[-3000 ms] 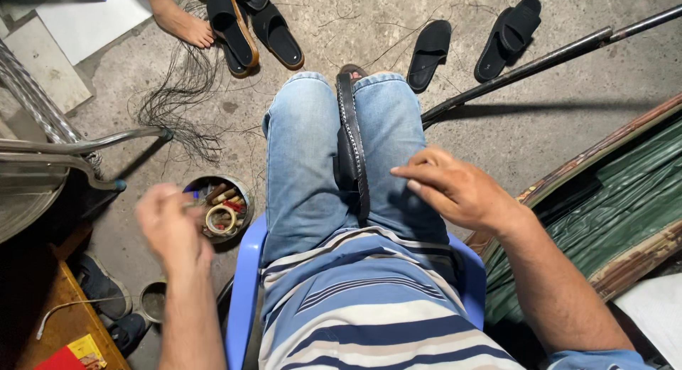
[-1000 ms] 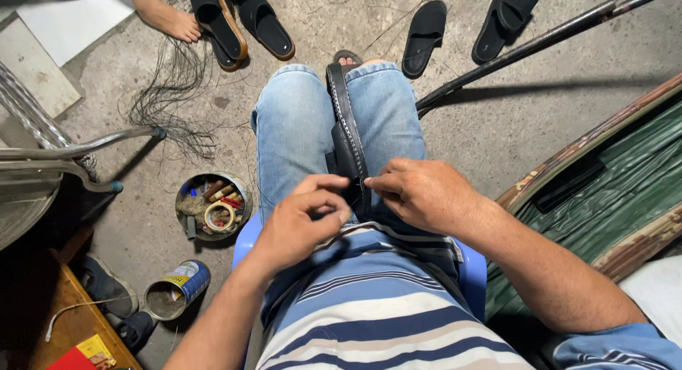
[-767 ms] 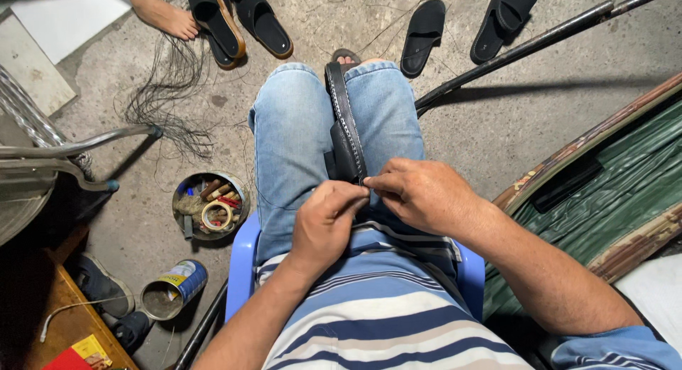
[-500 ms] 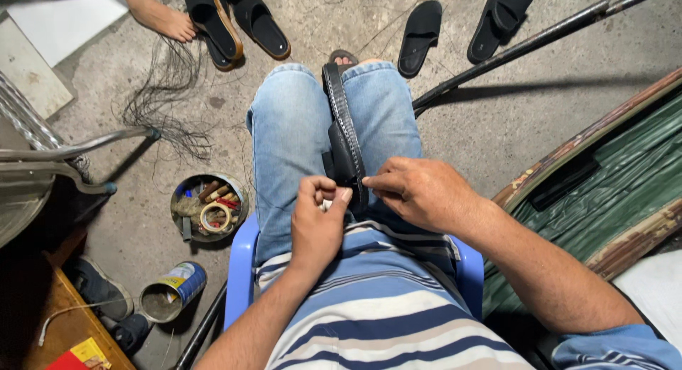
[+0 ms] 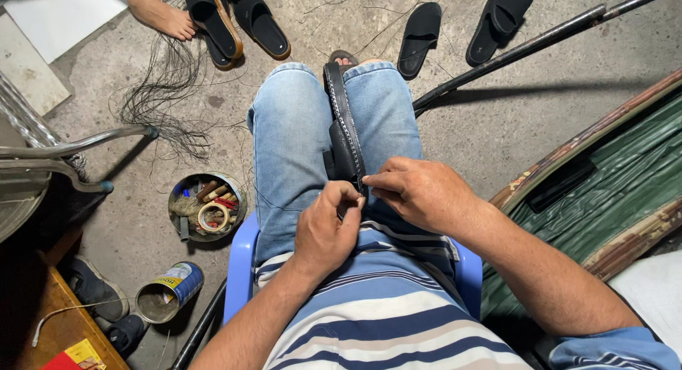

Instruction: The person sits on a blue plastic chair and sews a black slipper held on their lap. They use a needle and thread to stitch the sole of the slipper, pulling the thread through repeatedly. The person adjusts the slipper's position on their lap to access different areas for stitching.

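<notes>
Black sandal (image 5: 344, 132) stands on edge between the seated person's denim-clad knees, sole stitched along its rim. Left hand (image 5: 327, 228) pinches its near end in a narrow grip; right hand (image 5: 426, 192) closes on the same end. Round tin of tools (image 5: 206, 207) sits on the concrete floor (image 5: 497, 121).

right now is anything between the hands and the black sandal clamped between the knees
Nothing visible. The left hand and right hand both meet the near end of the black sandal, which stands on edge between the jeans-clad knees. Fingertips pinch at its stitched edge; whether a needle or thread is held there is too small to tell.
</notes>
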